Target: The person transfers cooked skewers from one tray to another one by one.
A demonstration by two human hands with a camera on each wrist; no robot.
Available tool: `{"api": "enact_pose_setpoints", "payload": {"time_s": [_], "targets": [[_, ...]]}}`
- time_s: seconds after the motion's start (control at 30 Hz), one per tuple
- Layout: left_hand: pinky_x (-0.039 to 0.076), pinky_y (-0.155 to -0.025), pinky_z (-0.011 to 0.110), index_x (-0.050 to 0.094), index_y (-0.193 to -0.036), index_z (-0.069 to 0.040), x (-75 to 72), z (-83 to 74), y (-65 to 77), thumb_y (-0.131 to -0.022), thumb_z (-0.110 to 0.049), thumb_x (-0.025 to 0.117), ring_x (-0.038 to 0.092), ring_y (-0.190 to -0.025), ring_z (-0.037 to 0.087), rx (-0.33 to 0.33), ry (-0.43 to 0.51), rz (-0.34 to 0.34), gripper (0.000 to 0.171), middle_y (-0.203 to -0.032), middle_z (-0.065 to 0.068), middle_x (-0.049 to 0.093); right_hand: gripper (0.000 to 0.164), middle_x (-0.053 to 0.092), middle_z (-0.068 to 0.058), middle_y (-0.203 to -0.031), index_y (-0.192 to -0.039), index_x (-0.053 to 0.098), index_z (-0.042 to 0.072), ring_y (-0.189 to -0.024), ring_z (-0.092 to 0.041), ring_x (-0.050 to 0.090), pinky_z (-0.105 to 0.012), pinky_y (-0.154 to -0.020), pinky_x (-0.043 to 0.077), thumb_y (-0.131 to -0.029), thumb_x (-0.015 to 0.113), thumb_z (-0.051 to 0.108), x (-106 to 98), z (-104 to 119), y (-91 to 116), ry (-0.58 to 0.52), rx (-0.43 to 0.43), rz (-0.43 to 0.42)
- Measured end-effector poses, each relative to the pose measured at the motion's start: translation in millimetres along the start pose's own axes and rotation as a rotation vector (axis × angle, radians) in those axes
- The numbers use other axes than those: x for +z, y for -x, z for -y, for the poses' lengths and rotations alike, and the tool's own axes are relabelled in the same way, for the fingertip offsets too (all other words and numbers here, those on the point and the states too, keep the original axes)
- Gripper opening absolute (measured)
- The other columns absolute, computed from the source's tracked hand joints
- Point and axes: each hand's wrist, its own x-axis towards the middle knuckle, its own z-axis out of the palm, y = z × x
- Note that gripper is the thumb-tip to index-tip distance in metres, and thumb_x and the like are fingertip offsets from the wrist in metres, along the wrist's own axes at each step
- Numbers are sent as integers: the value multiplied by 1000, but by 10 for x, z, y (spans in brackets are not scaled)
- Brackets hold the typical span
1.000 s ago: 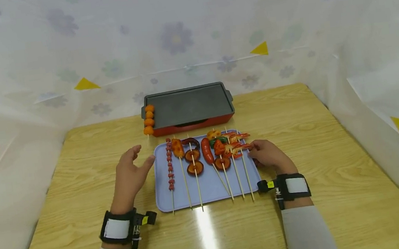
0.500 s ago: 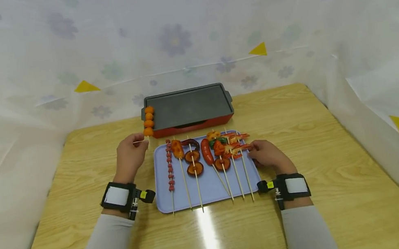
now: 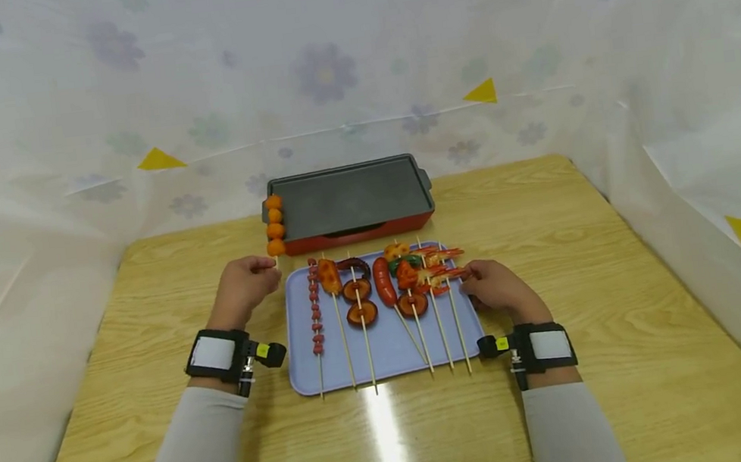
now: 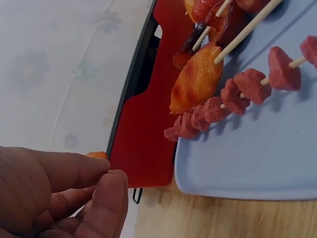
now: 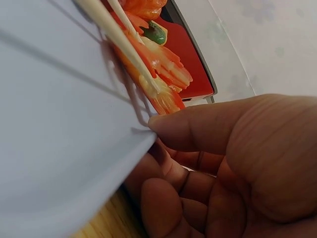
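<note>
In the head view my left hand (image 3: 240,291) pinches the lower stick of a skewer of orange balls (image 3: 276,229) between thumb and index finger. The balls overlap the left end of a black-topped red grill (image 3: 353,196). Most of the stick is hidden by the fingers in the left wrist view. My right hand (image 3: 502,288) grips the right rim of a pale lavender tray (image 3: 394,350), its thumb (image 5: 183,126) on top and other fingers beneath. Beside that thumb lies a shrimp skewer (image 5: 158,89).
Several skewers lie on the tray: small red meat pieces (image 3: 314,306), a golden wing (image 3: 330,275), mushroom slices (image 3: 361,313), a sausage (image 3: 385,281). Their sticks point toward me, some past the near rim. A white flowered curtain (image 3: 320,31) stands behind the wooden table (image 3: 625,293).
My left hand has reached forward from beside the tray and taken hold of the orange-ball skewer's stick. The skewer has shifted slightly left and nearer. My right hand has stayed on the tray rim.
</note>
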Motion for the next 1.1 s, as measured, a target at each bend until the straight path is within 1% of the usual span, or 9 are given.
{"api": "enact_pose_setpoints", "payload": {"time_s": [0.1,0.23,0.33,0.5,0.6,0.77,0.93,1.0,1.1], "targets": [[49,-95,45,53,-132,7,14,16,-33,-100,-14,55,62,-107,31,-19,26,9,39,-121,22,57,9,54,-7,-74,-93,56,1,-64,-20,52,-32,-57,42,-96,56,9,10,5,0,3,2,6],[52,-91,43,53,-131,8,34,50,-91,-99,-10,56,62,-96,26,-20,22,3,37,-111,20,57,8,54,-7,-74,-94,56,1,-63,-20,53,-32,-57,42,-96,55,9,8,2,-9,-1,4,6],[54,-85,40,54,-128,8,54,83,-119,-97,-9,57,61,-89,24,6,-7,-1,35,-106,18,57,8,54,-7,-74,-93,56,1,-63,-20,52,-31,-57,42,-96,55,9,-6,10,-13,-8,6,6],[53,-71,30,57,-118,6,98,150,-128,-93,-7,59,60,-85,24,38,-63,-28,28,-101,17,58,10,55,-8,-76,-96,57,0,-65,-20,52,-32,-57,42,-97,56,10,-12,27,7,3,9,15],[52,-70,28,58,-116,5,115,198,-132,-92,-7,60,60,-85,25,56,-77,-40,27,-101,17,59,10,55,-8,-77,-97,57,0,-65,-20,52,-32,-58,42,-97,56,10,-7,24,17,-1,18,17],[50,-69,29,59,-116,5,130,276,-109,-92,-7,60,60,-84,25,128,-98,-88,26,-102,17,60,9,53,-8,-75,-96,57,0,-65,-20,52,-31,-58,42,-97,56,9,-2,13,21,-19,15,18],[50,-67,31,58,-116,6,157,339,-39,-94,-5,58,63,-84,28,220,-122,-139,24,-103,18,61,9,53,-7,-74,-95,57,0,-63,-20,51,-31,-57,41,-97,55,8,-10,0,15,-18,-5,18],[50,-68,34,58,-115,5,174,344,2,-95,-5,58,62,-86,30,255,-134,-158,22,-103,18,62,9,54,-8,-73,-96,57,0,-63,-20,52,-32,-57,42,-97,55,8,-16,2,10,-20,-9,15],[52,-74,40,58,-112,4,197,324,82,-96,-3,59,61,-91,32,313,-166,-189,17,-102,18,62,10,54,-8,-74,-97,57,-1,-63,-20,52,-32,-57,43,-97,54,8,-23,6,-1,-12,-15,20]]}}
